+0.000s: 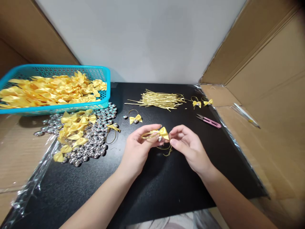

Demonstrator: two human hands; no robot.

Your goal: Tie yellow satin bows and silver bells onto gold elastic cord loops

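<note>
Two bare hands are seen from above, meeting over the middle of a black table (147,190). A small yellow bow (163,132) with a silver bead under it and a loop of gold cord (149,135) is pinched between them: the left hand (137,149) is closed on the loop side with thumb and fingertips, and the right hand (188,146) is closed on the bow's other edge, with loose cord ends hung just below the fingers. To the left, a heap of silver beads (95,140) is spread on clear plastic, with loose yellow bows (75,127) scattered on top. Behind that heap, a blue basket (105,92) is filled with more yellow bows. A bundle of gold cords (157,99) is laid near the back of the table. One finished bow (135,119) is placed just behind the hands, and two more (201,102) are set at the back right. Pink snips (209,121) are laid to the right of the hands. Cardboard walls (267,82) are stood on both sides.
</note>
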